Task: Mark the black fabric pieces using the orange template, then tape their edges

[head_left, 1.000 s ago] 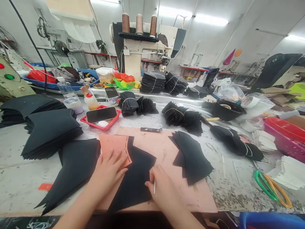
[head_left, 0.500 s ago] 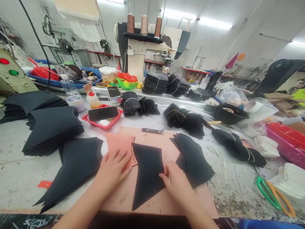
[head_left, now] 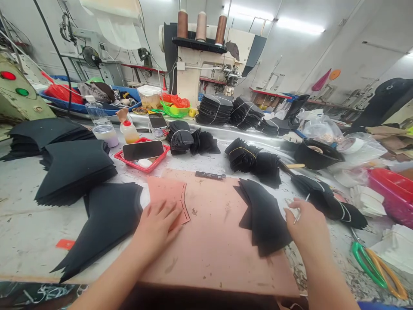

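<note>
My left hand lies flat, fingers spread, on a salmon-pink template with a slotted right edge. Close to its left is a stack of black cut pieces. In my right hand, closed, is a thin white stick, perhaps a marking-pen refill. The right hand is beside the right edge of a fanned pile of black pieces; whether it touches them I cannot tell. Beneath the template and part of the pile spreads a pale pink board.
A dark ruler-like bar lies at the board's far edge. Scissors with green and orange handles lie at right. Tied black bundles and a red basket holding a phone stand farther back. More black stacks are at left.
The black piece that lay mid-board beside the template is gone from there. My right hand has moved right, past the fanned pile, with the stick still in it. My left hand stays on the template.
</note>
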The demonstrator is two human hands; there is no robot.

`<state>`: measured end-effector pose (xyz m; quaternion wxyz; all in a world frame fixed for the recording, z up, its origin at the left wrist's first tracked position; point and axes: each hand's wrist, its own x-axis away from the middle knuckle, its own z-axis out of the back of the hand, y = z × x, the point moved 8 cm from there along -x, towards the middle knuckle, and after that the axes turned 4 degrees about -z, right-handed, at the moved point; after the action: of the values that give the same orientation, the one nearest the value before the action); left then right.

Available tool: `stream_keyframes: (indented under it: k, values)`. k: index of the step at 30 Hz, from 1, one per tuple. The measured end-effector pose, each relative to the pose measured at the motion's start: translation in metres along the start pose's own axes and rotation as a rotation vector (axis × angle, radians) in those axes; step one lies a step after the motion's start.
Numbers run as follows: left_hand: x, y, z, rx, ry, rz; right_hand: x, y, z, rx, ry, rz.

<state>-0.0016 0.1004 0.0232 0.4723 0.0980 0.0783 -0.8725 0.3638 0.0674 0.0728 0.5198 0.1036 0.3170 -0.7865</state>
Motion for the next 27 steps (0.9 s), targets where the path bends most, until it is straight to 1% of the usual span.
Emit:
stream_keyframes:
  k: [2,4,6,8,11,13,15,17,19,22,27]
  values:
    - [0.000,0.000,0.000,0.000,-0.002,0.002,0.005,-0.015,-0.006,-0.050,-0.008,0.071]
    - [0.000,0.001,0.000,-0.004,-0.006,0.005,0.009,-0.040,-0.016,-0.165,-0.080,0.106]
    - [-0.001,0.002,0.000,-0.009,-0.010,0.009,0.013,-0.072,-0.029,-0.313,-0.213,0.130]
    - [-0.001,0.003,0.000,-0.011,-0.012,0.011,0.017,-0.109,-0.044,-0.464,-0.366,0.162]
    - [-0.001,0.004,0.001,-0.007,-0.005,0.012,0.028,-0.168,-0.068,-0.638,-0.577,0.265]
    - [-0.001,0.005,0.003,-0.003,0.003,0.013,0.038,-0.202,-0.088,-0.661,-0.708,0.330]
    - [-0.002,0.005,0.004,0.003,0.009,0.012,0.046,-0.227,-0.106,-0.611,-0.796,0.374]
    - [-0.002,0.005,0.004,0.009,0.012,0.011,0.051,-0.242,-0.119,-0.547,-0.831,0.403]
    - [-0.002,0.005,0.005,0.013,0.013,0.010,0.053,-0.249,-0.126,-0.507,-0.844,0.414]
    - [-0.002,0.006,0.005,0.017,0.015,0.012,0.055,-0.252,-0.128,-0.471,-0.859,0.422]
    - [-0.001,0.006,0.004,0.021,0.021,0.021,0.054,-0.249,-0.129,-0.447,-0.865,0.420]
